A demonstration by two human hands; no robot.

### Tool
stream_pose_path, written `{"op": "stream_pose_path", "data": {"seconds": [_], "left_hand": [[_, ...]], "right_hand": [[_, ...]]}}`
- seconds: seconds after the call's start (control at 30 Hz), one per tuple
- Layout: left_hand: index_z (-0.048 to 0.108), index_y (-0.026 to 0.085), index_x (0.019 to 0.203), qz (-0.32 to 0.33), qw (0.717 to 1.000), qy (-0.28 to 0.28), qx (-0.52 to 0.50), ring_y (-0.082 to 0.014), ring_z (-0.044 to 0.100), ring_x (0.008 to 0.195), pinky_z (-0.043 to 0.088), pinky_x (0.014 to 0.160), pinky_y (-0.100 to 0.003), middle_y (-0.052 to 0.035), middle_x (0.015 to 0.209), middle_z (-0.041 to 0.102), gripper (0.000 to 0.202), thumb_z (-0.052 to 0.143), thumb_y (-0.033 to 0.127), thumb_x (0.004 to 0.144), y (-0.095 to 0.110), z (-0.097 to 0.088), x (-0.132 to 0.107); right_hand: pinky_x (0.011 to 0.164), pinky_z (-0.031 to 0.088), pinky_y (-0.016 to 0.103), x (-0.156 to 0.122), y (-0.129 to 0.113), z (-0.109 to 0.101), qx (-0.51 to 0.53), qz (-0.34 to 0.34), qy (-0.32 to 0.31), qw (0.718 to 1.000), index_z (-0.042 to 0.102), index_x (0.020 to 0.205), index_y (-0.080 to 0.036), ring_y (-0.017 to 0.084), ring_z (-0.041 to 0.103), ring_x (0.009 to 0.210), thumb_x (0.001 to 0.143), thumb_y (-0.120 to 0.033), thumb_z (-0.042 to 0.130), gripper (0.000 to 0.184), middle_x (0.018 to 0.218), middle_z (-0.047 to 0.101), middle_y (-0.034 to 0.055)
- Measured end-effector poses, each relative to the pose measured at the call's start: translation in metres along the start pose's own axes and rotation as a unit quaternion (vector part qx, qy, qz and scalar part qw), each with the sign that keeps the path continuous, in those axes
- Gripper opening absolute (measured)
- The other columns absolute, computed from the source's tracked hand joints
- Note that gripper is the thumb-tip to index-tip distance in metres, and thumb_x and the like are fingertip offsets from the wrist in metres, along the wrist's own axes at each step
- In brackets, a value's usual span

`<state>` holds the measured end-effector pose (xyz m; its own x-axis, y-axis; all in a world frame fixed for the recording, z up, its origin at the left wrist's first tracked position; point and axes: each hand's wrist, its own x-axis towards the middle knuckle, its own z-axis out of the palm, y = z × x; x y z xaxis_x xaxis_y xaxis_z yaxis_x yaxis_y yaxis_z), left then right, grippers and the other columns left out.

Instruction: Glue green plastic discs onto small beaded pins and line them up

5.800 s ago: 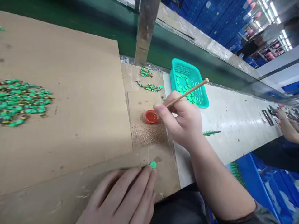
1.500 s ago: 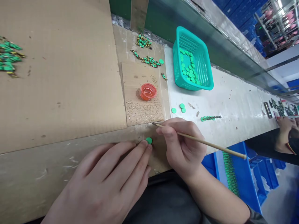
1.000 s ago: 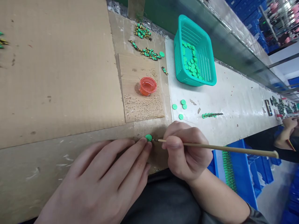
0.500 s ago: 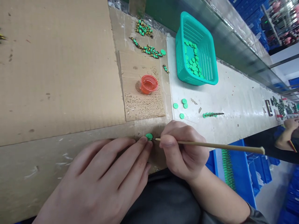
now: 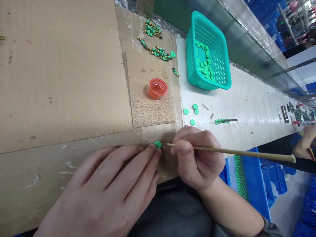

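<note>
With index finger and thumb close together, my left hand (image 5: 111, 184) holds a small green button-like disc (image 5: 158, 144) down at the table's near edge. My right hand (image 5: 199, 154) is closed in a pen-like grip around a thin wooden-handled brush (image 5: 237, 152). The brush's dark, fine tip meets the right side of the disc, or is very close to it. Just beyond the hands, several loose green discs (image 5: 192, 122) lie on the white surface. A small red cup (image 5: 158, 88) of liquid stands on a speckled cardboard piece (image 5: 153, 113).
A turquoise basket (image 5: 209, 85) with green discs in it stands at the back. Piles of small green, black and yellow pieces (image 5: 159, 53) lie left of it. A row of green discs (image 5: 223, 121) sits to the right. Blue bins (image 5: 256, 181) and another person's arm (image 5: 303, 146) are at far right.
My right hand and the brush have shifted slightly right, and the brush lies at a somewhat different angle, its dark tip now showing at the disc. My left hand stays on the disc.
</note>
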<state>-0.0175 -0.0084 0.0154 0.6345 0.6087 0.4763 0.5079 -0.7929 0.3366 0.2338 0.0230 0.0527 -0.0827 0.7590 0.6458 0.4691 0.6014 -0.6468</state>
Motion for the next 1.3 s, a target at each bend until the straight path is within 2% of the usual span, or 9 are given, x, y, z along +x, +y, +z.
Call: {"op": "stream_pose_path", "data": {"seconds": [0.3, 0.5, 0.7, 0.87, 0.93, 1.03, 1.13, 1.2, 1.3], "left_hand": [[0.086, 0.025, 0.152, 0.003, 1.0, -0.007, 0.012, -0.0391, 0.079, 0.148, 0.068, 0.119, -0.067, -0.0077, 0.169, 0.08, 0.034, 0.068, 0.03, 0.124, 0.0, 0.002, 0.002], [0.085, 0.029, 0.154, -0.005, 1.0, -0.004, 0.008, -0.0372, 0.078, 0.151, 0.068, 0.124, -0.064, -0.0051, 0.173, 0.078, 0.034, 0.069, 0.033, 0.124, -0.001, 0.002, -0.001], [0.086, 0.031, 0.153, -0.011, 1.0, -0.008, 0.004, -0.0369, 0.08, 0.15, 0.069, 0.125, -0.063, -0.0041, 0.175, 0.078, 0.034, 0.073, 0.035, 0.123, 0.001, 0.001, -0.003], [0.086, 0.028, 0.151, -0.002, 1.0, -0.003, 0.007, -0.0371, 0.08, 0.149, 0.067, 0.123, -0.064, -0.0053, 0.173, 0.079, 0.032, 0.069, 0.032, 0.124, 0.0, 0.001, 0.001], [0.086, 0.027, 0.152, -0.003, 1.0, 0.003, 0.006, -0.0372, 0.08, 0.148, 0.067, 0.122, -0.063, -0.006, 0.172, 0.08, 0.033, 0.07, 0.032, 0.124, -0.001, 0.002, 0.001], [0.084, 0.028, 0.159, -0.013, 1.0, 0.008, 0.003, -0.0358, 0.082, 0.146, 0.067, 0.122, -0.061, -0.0057, 0.168, 0.083, 0.038, 0.074, 0.033, 0.122, 0.0, 0.003, 0.004], [0.08, 0.026, 0.166, -0.019, 1.0, 0.012, 0.019, -0.0335, 0.084, 0.138, 0.066, 0.122, -0.057, -0.0064, 0.157, 0.088, 0.045, 0.073, 0.033, 0.122, 0.002, 0.003, 0.011], [0.078, 0.018, 0.168, -0.009, 0.999, 0.014, 0.044, -0.0335, 0.085, 0.131, 0.065, 0.117, -0.057, -0.0095, 0.147, 0.091, 0.046, 0.068, 0.031, 0.124, 0.003, 0.001, 0.019], [0.081, 0.012, 0.158, 0.022, 0.998, 0.012, 0.062, -0.0336, 0.083, 0.127, 0.062, 0.113, -0.058, -0.0105, 0.139, 0.093, 0.041, 0.061, 0.024, 0.125, 0.002, -0.005, 0.031]], "right_hand": [[0.059, 0.06, 0.029, 0.001, 0.0, 0.001, -0.007, -0.003, -0.014, 1.0, 0.062, 0.096, -0.026, 0.012, 0.068, 0.064, 0.129, -0.021, 0.066, 0.034, 0.079, 0.067, -0.006], [0.059, 0.061, 0.031, 0.0, 0.0, 0.0, -0.015, 0.002, -0.019, 1.0, 0.063, 0.101, -0.027, 0.013, 0.069, 0.063, 0.128, -0.021, 0.066, 0.028, 0.08, 0.068, -0.006], [0.06, 0.061, 0.03, 0.001, 0.0, 0.002, -0.01, -0.001, -0.019, 1.0, 0.062, 0.098, -0.027, 0.013, 0.068, 0.063, 0.128, -0.021, 0.067, 0.031, 0.079, 0.068, -0.0058], [0.059, 0.062, 0.031, 0.002, -0.001, 0.001, -0.002, 0.004, -0.018, 1.0, 0.064, 0.1, -0.027, 0.014, 0.07, 0.063, 0.128, -0.021, 0.066, 0.029, 0.079, 0.069, -0.0054], [0.059, 0.063, 0.031, 0.001, -0.002, 0.0, 0.009, 0.013, 0.001, 1.0, 0.066, 0.104, -0.027, 0.014, 0.071, 0.063, 0.129, -0.022, 0.068, 0.025, 0.08, 0.07, -0.0053], [0.058, 0.064, 0.031, -0.002, -0.004, 0.0, 0.025, 0.04, 0.072, 0.996, 0.071, 0.108, -0.027, 0.014, 0.069, 0.059, 0.13, -0.027, 0.069, 0.022, 0.078, 0.067, -0.006], [0.051, 0.058, 0.029, -0.007, -0.009, -0.005, 0.035, 0.08, 0.131, 0.987, 0.078, 0.115, -0.027, 0.013, 0.064, 0.053, 0.132, -0.032, 0.068, 0.02, 0.077, 0.068, -0.0057], [0.055, 0.063, 0.028, -0.011, -0.012, -0.014, 0.026, 0.106, 0.099, 0.989, 0.083, 0.122, -0.026, 0.014, 0.074, 0.061, 0.132, -0.031, 0.067, 0.019, 0.084, 0.078, -0.0021], [0.091, 0.081, 0.038, -0.017, -0.016, -0.028, 0.0, 0.095, -0.042, 0.995, 0.083, 0.127, -0.024, 0.022, 0.094, 0.102, 0.126, -0.02, 0.069, 0.015, 0.114, 0.096, 0.0075]]}}
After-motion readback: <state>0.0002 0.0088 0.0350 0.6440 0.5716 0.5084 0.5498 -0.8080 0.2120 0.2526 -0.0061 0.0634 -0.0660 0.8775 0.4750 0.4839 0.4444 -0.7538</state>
